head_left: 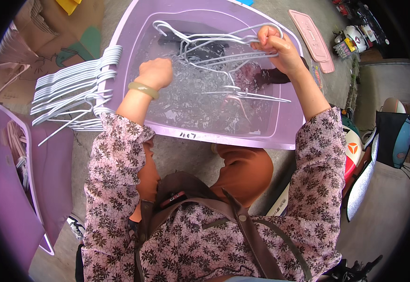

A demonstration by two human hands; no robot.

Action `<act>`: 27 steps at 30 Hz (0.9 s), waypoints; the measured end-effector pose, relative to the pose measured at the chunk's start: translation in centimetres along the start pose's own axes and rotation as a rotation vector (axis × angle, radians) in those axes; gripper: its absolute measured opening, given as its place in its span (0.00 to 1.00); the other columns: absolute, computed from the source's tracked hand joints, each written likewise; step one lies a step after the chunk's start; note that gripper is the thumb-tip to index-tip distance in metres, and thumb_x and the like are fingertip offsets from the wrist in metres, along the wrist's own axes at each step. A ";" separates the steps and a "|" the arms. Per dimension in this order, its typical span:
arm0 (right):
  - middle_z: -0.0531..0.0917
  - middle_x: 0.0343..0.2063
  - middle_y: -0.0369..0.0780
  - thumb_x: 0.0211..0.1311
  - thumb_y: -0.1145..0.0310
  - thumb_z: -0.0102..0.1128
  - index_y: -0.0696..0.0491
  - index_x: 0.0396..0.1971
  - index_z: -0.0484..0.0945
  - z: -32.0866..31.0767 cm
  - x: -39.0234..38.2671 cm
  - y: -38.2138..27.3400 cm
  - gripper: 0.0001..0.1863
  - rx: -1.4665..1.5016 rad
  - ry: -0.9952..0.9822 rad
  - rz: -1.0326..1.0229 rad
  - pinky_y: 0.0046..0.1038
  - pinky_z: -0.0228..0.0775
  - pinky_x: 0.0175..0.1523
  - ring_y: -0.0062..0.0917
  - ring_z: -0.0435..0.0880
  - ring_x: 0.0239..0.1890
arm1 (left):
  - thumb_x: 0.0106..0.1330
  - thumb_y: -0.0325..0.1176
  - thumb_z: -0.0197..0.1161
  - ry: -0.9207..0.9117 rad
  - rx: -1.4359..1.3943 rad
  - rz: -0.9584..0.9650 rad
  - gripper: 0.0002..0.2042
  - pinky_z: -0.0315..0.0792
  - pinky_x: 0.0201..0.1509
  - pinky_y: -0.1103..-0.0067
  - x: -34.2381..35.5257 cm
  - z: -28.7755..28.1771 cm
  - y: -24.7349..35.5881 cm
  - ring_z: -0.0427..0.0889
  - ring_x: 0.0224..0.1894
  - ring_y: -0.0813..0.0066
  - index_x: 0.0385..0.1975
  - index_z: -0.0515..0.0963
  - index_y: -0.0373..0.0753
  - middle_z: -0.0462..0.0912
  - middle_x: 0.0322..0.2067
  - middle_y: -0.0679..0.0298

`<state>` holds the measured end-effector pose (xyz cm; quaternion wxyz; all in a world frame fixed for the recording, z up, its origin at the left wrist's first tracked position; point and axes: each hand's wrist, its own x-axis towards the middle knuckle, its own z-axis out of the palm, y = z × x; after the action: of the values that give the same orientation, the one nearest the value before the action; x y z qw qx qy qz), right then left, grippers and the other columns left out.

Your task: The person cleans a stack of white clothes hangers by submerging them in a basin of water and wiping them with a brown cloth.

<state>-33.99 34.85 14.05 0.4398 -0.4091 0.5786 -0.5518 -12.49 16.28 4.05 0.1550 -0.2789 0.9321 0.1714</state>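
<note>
Concrete floor point(85, 160) surrounds a purple water-filled tub point(261, 139). Over it, the right hand point(280, 49) grasps white hangers point(214, 35); the left hand point(155, 74) is curled, whether around anything unclear. Overlapping hangers could tangle, or slip from a wet grip.

Head-worn left fisheye, looking down and forward into purple tub point(261, 141) from close above; picture edges bowed

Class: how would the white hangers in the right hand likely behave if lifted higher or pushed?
The hangers are probably stiff: their thin bars hold shape beyond the right hand. They may snag on one another, since the bars cross. They could be slippery if wet, being held over water in a purple tub.
</note>
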 end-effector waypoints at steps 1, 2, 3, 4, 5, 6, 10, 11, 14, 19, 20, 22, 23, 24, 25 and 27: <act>0.60 0.11 0.27 0.48 0.75 0.47 0.53 0.21 0.70 -0.7 0.3 -1.1 0.02 0.073 0.025 -0.032 0.21 0.59 0.38 0.12 0.55 0.16 | 0.54 0.26 0.50 0.012 -0.008 -0.009 0.13 0.71 0.47 0.67 -0.2 -0.2 0.2 0.78 0.44 0.56 0.39 0.77 0.37 0.78 0.41 0.53; 0.58 0.10 0.27 0.48 0.75 0.47 0.53 0.21 0.70 -1.1 0.4 -2.3 0.03 0.145 0.051 -0.060 0.23 0.60 0.40 0.13 0.54 0.15 | 0.54 0.26 0.50 0.020 -0.018 -0.015 0.14 0.71 0.47 0.67 -0.4 -0.3 0.5 0.78 0.44 0.56 0.39 0.76 0.37 0.78 0.41 0.53; 0.57 0.09 0.27 0.48 0.75 0.46 0.53 0.21 0.70 -1.4 0.2 -3.4 0.03 0.175 0.071 -0.083 0.23 0.59 0.40 0.13 0.54 0.14 | 0.54 0.26 0.50 0.028 -0.028 -0.021 0.14 0.70 0.47 0.67 -0.6 -0.3 0.7 0.77 0.45 0.56 0.40 0.76 0.37 0.78 0.42 0.52; 0.57 0.08 0.27 0.48 0.75 0.46 0.53 0.21 0.70 -1.5 0.1 -4.2 0.03 0.208 0.088 -0.106 0.23 0.59 0.39 0.14 0.53 0.13 | 0.55 0.28 0.51 0.007 -0.068 -0.028 0.14 0.70 0.48 0.67 -0.5 -0.1 0.9 0.76 0.46 0.56 0.41 0.76 0.37 0.77 0.43 0.52; 0.56 0.07 0.26 0.48 0.75 0.46 0.53 0.21 0.70 -1.7 -0.1 -5.0 0.03 0.241 0.106 -0.129 0.23 0.59 0.39 0.14 0.52 0.13 | 0.56 0.29 0.51 -0.015 -0.108 -0.035 0.14 0.69 0.49 0.67 -0.2 0.3 1.1 0.76 0.47 0.56 0.42 0.75 0.36 0.77 0.44 0.51; 0.56 0.07 0.26 0.48 0.75 0.46 0.52 0.21 0.70 -2.0 -0.6 -5.7 0.03 0.258 0.083 -0.144 0.23 0.58 0.39 0.14 0.53 0.13 | 0.57 0.31 0.51 -0.036 -0.148 -0.041 0.14 0.69 0.49 0.67 0.1 0.7 1.4 0.75 0.49 0.56 0.43 0.74 0.36 0.76 0.45 0.51; 0.54 0.04 0.26 0.46 0.76 0.44 0.51 0.19 0.67 -1.4 -2.0 -7.5 0.03 0.296 0.055 -0.196 0.21 0.55 0.36 0.14 0.52 0.12 | 0.57 0.38 0.56 0.244 -0.324 -0.099 0.19 0.66 0.53 0.66 2.0 2.6 1.5 0.72 0.51 0.56 0.46 0.71 0.34 0.74 0.46 0.49; 0.54 0.04 0.26 0.46 0.76 0.44 0.50 0.19 0.66 -1.2 -2.3 -7.5 0.03 0.302 0.051 -0.199 0.21 0.55 0.36 0.14 0.51 0.12 | 0.57 0.40 0.58 0.514 -0.346 -0.104 0.21 0.65 0.54 0.65 2.2 2.9 1.8 0.72 0.52 0.56 0.46 0.71 0.34 0.74 0.46 0.48; 0.53 0.04 0.25 0.48 0.75 0.44 0.51 0.20 0.68 -1.6 -2.6 -6.5 0.04 0.360 -0.062 -0.231 0.22 0.54 0.33 0.14 0.49 0.11 | 0.55 0.42 0.62 1.026 -0.307 0.054 0.22 0.68 0.51 0.67 3.0 2.5 2.2 0.75 0.47 0.60 0.44 0.71 0.32 0.76 0.42 0.51; 0.59 0.06 0.27 0.49 0.73 0.48 0.50 0.22 0.67 -4.9 -2.1 -2.5 0.01 0.528 0.099 -0.224 0.22 0.57 0.32 0.14 0.54 0.12 | 0.57 0.35 0.62 0.174 -1.392 0.478 0.10 0.70 0.38 0.85 2.9 0.9 1.9 0.77 0.33 0.82 0.33 0.76 0.35 0.79 0.28 0.67; 0.63 0.08 0.28 0.51 0.71 0.49 0.50 0.25 0.69 -5.5 -1.6 -1.0 0.01 0.544 0.237 -0.245 0.22 0.58 0.32 0.15 0.58 0.13 | 0.57 0.35 0.63 0.147 -1.305 0.437 0.10 0.70 0.36 0.86 2.5 0.4 2.4 0.77 0.31 0.83 0.33 0.76 0.36 0.79 0.28 0.68; 0.74 0.20 0.34 0.53 0.67 0.52 0.53 0.36 0.70 -5.2 -0.9 2.1 0.11 0.247 0.771 -0.145 0.24 0.61 0.36 0.19 0.69 0.21 | 0.55 0.37 0.64 0.094 -1.128 0.354 0.10 0.68 0.33 0.86 2.3 -0.2 3.3 0.76 0.29 0.84 0.31 0.76 0.37 0.80 0.27 0.70; 0.75 0.30 0.37 0.56 0.59 0.53 0.55 0.48 0.64 -4.9 -0.7 3.6 0.23 -0.012 0.917 -0.079 0.25 0.63 0.40 0.21 0.70 0.33 | 0.55 0.38 0.64 0.299 -1.067 0.489 0.10 0.66 0.31 0.84 3.7 1.1 3.1 0.74 0.26 0.84 0.29 0.76 0.38 0.79 0.24 0.71; 0.75 0.30 0.37 0.56 0.59 0.54 0.55 0.50 0.61 -6.4 -1.4 6.0 0.25 -0.229 1.138 -0.031 0.25 0.63 0.42 0.20 0.70 0.37 | 0.55 0.39 0.64 0.318 -1.012 0.472 0.11 0.66 0.31 0.84 3.8 1.1 3.8 0.73 0.25 0.83 0.29 0.76 0.39 0.78 0.23 0.70; 0.75 0.30 0.37 0.56 0.58 0.54 0.55 0.49 0.62 -5.4 -1.8 7.2 0.24 -0.261 1.127 -0.077 0.24 0.64 0.40 0.20 0.71 0.36 | 0.54 0.39 0.64 0.354 -0.950 0.431 0.11 0.66 0.31 0.83 3.6 1.1 3.8 0.73 0.25 0.83 0.29 0.76 0.39 0.78 0.22 0.70; 0.76 0.30 0.35 0.58 0.58 0.53 0.55 0.48 0.65 -2.5 -4.1 9.6 0.22 -0.286 1.011 -0.063 0.23 0.67 0.35 0.19 0.73 0.32 | 0.55 0.41 0.62 0.408 -0.803 0.373 0.11 0.67 0.31 0.81 3.4 0.9 4.1 0.73 0.25 0.79 0.30 0.76 0.41 0.76 0.21 0.67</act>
<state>-35.11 40.01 4.70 0.0288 -0.1651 0.7754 -0.6089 -17.33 18.27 2.94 -0.1841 -0.1728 0.8378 0.4841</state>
